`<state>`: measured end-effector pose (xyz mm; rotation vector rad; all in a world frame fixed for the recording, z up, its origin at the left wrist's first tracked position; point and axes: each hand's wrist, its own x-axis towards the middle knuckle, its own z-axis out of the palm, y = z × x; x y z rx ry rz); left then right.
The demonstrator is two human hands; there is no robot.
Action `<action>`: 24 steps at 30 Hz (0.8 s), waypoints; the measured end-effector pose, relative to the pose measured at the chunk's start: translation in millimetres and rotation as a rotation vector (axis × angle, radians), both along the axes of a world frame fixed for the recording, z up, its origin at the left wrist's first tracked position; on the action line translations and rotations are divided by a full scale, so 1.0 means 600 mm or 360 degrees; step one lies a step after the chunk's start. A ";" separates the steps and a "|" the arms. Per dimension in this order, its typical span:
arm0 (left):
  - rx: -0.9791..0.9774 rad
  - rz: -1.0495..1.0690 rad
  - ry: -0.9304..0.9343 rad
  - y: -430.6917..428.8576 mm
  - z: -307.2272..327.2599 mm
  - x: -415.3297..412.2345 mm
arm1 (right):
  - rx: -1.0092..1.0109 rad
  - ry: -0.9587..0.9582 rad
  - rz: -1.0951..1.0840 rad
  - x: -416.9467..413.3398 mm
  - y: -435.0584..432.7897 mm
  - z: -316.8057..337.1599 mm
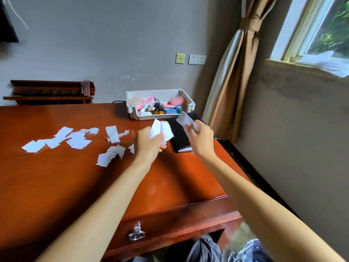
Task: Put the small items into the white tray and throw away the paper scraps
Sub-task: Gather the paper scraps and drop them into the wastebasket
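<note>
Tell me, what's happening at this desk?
A person is clearing up torn paper. The left hand grips a bunch of paper scraps and the right hand pinches a single scrap, both above the wooden desk. More loose scraps lie scattered across the desk's left part. The white tray at the back holds small items, beside a black notebook.

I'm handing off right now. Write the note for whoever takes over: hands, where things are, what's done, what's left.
Left grip holds crumpled paper; right grip pinches a single scrap.
White tray sits at the desk's far edge, beside a black notebook.
Done: small items appear to be in the tray.
Left: loose scraps lie on the desk, left of the hands. Gather them and throw all the paper away. No bin is in view.
</note>
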<state>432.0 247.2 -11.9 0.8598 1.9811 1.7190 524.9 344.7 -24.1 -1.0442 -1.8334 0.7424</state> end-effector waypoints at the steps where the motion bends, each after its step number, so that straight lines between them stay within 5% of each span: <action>1: 0.0021 -0.0040 -0.0017 0.007 -0.003 0.018 | 0.0013 0.0021 -0.0048 0.019 0.001 0.001; 11: 0.0075 -0.0691 -0.0133 0.109 -0.041 0.321 | -0.0024 0.0108 -0.0681 0.337 0.028 -0.072; 24: -0.0812 -0.1216 -0.0033 0.194 -0.324 0.590 | -0.0845 -0.0430 -0.1002 0.630 0.022 -0.377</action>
